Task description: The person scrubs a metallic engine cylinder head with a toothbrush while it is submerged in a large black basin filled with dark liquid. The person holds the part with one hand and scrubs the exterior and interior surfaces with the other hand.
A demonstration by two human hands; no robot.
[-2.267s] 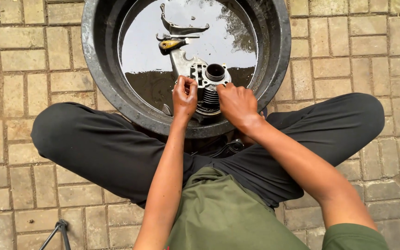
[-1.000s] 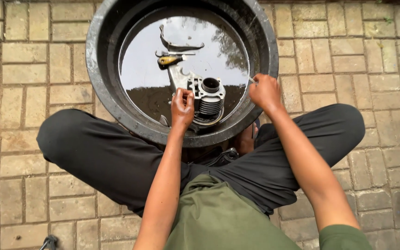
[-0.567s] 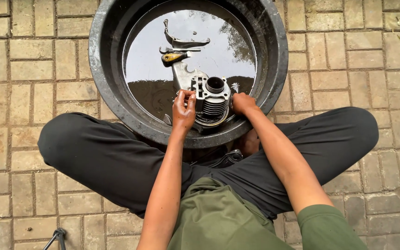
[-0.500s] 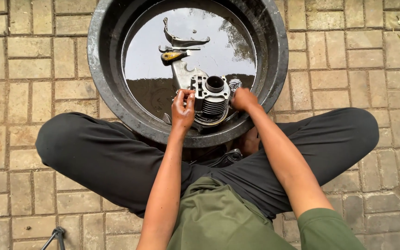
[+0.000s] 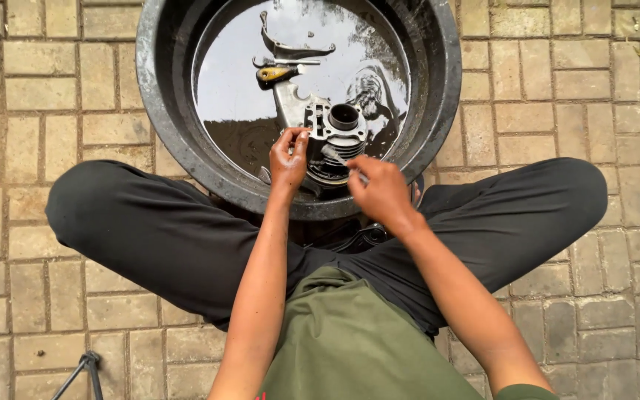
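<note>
I sit cross-legged before a black round basin [image 5: 163, 126] holding dark liquid. A finned metal engine cylinder [image 5: 338, 137] stands in the liquid at the near side. My left hand [image 5: 289, 157] grips the cylinder's left edge with thumb and fingers. My right hand [image 5: 381, 191] is closed on a small brush [image 5: 338, 156] whose bristled end rests against the cylinder's fins. A flat metal part [image 5: 290, 100] lies under and behind the cylinder.
A yellow-handled tool [image 5: 275, 72] and a curved metal lever [image 5: 290, 46] lie in the liquid at the far side. Brick paving [image 5: 53, 96] surrounds the basin. My black-trousered knees [image 5: 135, 222] spread left and right. A black stand leg [image 5: 83, 367] shows at bottom left.
My right hand moved from the basin's right rim back to the cylinder, now with the brush against its fins. My left hand kept its hold on the cylinder.
</note>
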